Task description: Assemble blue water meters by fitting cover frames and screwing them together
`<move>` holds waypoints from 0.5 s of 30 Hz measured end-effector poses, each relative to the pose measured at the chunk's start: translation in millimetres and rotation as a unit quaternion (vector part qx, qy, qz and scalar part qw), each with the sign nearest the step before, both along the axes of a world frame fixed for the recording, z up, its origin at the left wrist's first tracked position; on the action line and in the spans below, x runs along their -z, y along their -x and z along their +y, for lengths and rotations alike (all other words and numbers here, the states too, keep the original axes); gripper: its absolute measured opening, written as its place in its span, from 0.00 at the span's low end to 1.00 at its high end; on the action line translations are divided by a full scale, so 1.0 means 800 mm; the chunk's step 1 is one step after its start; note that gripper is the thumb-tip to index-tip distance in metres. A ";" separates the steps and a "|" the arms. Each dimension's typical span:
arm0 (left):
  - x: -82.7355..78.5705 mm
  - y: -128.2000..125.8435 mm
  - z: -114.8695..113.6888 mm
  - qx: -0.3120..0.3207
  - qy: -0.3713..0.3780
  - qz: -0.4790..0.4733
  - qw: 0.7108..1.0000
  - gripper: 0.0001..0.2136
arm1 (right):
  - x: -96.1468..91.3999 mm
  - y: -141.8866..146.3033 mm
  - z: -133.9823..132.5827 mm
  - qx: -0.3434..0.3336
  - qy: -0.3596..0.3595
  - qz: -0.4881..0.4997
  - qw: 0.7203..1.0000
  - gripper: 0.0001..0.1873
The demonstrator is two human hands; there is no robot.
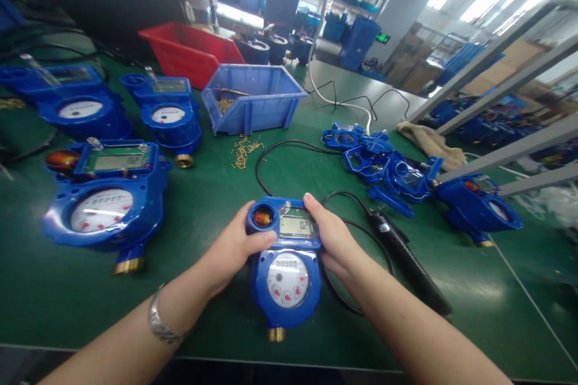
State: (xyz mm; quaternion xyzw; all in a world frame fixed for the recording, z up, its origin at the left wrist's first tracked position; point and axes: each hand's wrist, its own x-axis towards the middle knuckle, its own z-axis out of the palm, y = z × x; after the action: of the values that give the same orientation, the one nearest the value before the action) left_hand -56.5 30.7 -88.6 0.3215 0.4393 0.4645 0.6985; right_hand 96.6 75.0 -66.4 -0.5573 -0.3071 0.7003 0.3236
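1. The water meter (286, 277) lies flat on the green surface (203, 289), close in front of the person. Its brass stub points toward them, and its dial and LCD face up. That pose probably keeps both readouts legible from above.
2. The left grip (235, 246) is closed on the water meter's upper left side. Its thumb lies across the housing just under the round amber window. A metal bracelet (162, 322) sits on that wrist.
3. The right grip (332, 237) is closed on the water meter's upper right side, with a fingertip touching the top corner beside the LCD. The water meter therefore sits between the two grips, clasped from both flanks, which seems to steady it against sliding.
4. Just right of the water meter lies a black electric screwdriver (406, 258). Its cable (271, 150) loops around behind the water meter. The tool appears to be parked within easy reach.
5. Left of the water meter, a larger blue meter (106, 204) lies face up, with a smaller blue meter (169, 117) beyond it.
6. Behind the water meter, loose brass screws (244, 150) are scattered just in front of an open blue bin (257, 102) that holds more of them. A red bin (189, 51) stands farther back to the left.
7. Behind and to the right of the water meter is a heap of blue plastic covers (379, 159). Near it are a tan cloth (431, 141) and one more meter, the side meter (478, 207).
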 end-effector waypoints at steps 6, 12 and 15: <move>-0.042 0.016 0.002 0.043 -0.069 0.066 0.994 0.32 | -0.038 -0.025 -0.008 -0.073 -0.137 -0.039 0.987 0.24; -0.044 0.033 -0.008 0.027 -0.359 0.364 0.859 0.40 | -0.081 -0.067 -0.019 -0.310 -0.406 -0.244 0.824 0.46; -0.010 0.040 -0.008 0.031 -0.479 0.458 0.748 0.33 | -0.059 -0.068 -0.031 -0.303 -0.506 -0.300 0.750 0.39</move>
State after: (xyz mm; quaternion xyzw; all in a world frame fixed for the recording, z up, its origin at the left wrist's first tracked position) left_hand -88.2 24.2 -81.0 0.8018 0.4161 0.3885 0.1818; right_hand 150.8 50.3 -19.4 -0.3709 -0.8504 0.3010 0.2204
